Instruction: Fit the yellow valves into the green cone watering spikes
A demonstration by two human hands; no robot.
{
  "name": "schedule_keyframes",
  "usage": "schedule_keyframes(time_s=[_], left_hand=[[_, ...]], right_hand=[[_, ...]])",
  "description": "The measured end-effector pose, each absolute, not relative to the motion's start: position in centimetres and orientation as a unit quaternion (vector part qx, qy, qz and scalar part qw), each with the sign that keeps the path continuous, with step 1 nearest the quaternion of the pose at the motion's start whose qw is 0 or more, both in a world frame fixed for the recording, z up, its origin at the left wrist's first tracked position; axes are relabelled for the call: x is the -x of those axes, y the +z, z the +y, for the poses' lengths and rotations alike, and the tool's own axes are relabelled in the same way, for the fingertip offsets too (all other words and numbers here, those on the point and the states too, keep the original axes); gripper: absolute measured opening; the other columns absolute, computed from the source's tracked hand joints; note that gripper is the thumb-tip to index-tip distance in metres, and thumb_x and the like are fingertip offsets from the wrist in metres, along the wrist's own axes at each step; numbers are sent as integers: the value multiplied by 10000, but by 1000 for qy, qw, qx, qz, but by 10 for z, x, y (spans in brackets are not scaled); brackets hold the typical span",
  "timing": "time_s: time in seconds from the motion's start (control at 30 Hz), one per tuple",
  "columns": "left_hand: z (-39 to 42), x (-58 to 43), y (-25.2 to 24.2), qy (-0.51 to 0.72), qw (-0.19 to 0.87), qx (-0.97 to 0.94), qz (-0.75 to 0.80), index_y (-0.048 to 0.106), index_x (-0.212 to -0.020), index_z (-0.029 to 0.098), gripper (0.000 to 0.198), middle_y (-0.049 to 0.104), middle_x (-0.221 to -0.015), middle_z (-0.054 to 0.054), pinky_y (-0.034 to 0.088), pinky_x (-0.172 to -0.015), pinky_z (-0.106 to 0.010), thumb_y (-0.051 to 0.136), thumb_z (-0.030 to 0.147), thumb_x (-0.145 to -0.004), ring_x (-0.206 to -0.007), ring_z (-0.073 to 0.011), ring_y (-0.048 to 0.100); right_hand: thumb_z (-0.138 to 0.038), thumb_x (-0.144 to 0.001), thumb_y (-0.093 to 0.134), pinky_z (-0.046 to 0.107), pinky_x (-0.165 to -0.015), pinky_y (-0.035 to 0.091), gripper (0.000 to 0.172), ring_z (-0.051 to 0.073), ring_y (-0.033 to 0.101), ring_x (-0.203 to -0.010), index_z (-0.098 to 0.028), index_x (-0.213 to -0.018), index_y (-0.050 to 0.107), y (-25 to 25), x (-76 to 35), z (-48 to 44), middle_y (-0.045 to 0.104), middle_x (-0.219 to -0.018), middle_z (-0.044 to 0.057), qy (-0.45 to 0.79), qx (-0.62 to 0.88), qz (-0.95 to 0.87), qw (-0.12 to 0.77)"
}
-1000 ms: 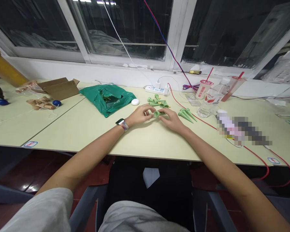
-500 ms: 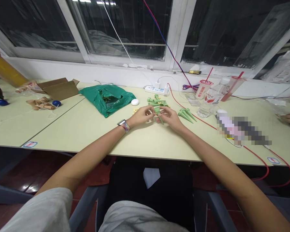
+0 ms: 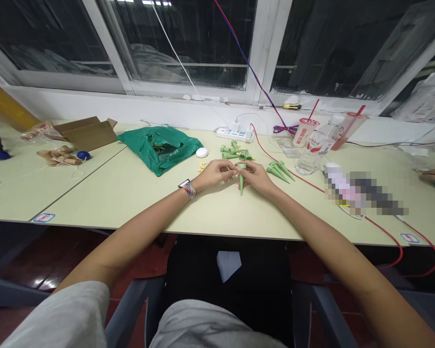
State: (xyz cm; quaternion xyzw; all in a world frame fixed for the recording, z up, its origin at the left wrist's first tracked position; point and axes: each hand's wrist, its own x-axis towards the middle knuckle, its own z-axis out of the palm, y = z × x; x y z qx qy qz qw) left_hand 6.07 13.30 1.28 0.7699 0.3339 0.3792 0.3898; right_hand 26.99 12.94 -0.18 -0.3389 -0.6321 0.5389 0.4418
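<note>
light: indoor, bright | glare: ceiling lamps in dark window glass [image 3: 130,29] | shadows: soft on tabletop [image 3: 105,198] | edges: curved | blur: pixelated patch [image 3: 364,193]

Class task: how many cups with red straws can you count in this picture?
2. A white printed cup stands at the table's back, left of a plastic water bottle; a clear cup stands right of that bottle. Others may be hidden.

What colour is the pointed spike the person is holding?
The spike is pale green, shown best in the head view.
</note>
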Motion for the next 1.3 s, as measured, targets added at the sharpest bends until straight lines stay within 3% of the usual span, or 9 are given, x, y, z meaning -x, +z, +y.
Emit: schedule_keyframes(time_s=[0.37,0.6,0.87,1.07,1.13,1.2,1.3], left_hand=[[137,-60,21,388,376,-764,352,799,-931,120,280,759,-856,-110,546,-660,-312,766,388,-856,-687,-174,675],[134,-61,22,392,302,-793,355,814,-872,133,276,748,-924,-128,545,-713,-323,762,402,-844,-797,-212,700],[137,-58,28,353,399,-753,387,812,-889,120,291,725,-719,-67,515,-673,-305,749,401,-848,-662,-176,646],[130,-61,32,397,162,-833,349,819,-941,183,261,727,-919,-108,515,-722,-338,709,415,-898,-806,-214,663],[129,-62,33,398,183,-828,350,815,-919,179,268,728,-898,-105,514,-707,-335,716,427,-896,-779,-208,660],[130,-61,33,382,273,-803,367,805,-886,157,310,729,-818,-92,509,-665,-323,726,457,-887,-706,-195,652],[130,-60,31,361,328,-787,377,799,-886,150,344,720,-761,-77,508,-653,-320,720,484,-892,-668,-189,644]], right_hand=[[-566,-764,817,336,-449,595,439,159,598,-512,-231,-1022,697,0,-263,138,629,-704,-24,538,343,-629,443],[-536,-752,827,313,-436,563,384,164,608,-519,-225,-936,695,-2,-263,138,628,-669,-21,538,362,-624,437],[-549,-831,766,350,-520,587,430,181,636,-581,-255,-1139,702,0,-267,141,643,-777,-6,490,318,-679,446],[-602,-824,741,323,-510,537,452,186,619,-589,-237,-1086,693,2,-270,146,637,-755,-1,484,337,-671,450],[-597,-846,714,324,-543,531,448,191,614,-611,-235,-1108,685,4,-273,144,640,-761,0,466,338,-686,444],[-558,-891,675,341,-634,542,408,199,610,-671,-239,-1144,690,7,-275,139,663,-798,12,396,338,-731,441],[-484,-954,611,374,-812,531,337,228,622,-840,-254,-1183,702,11,-275,130,724,-1025,63,263,324,-796,439]])
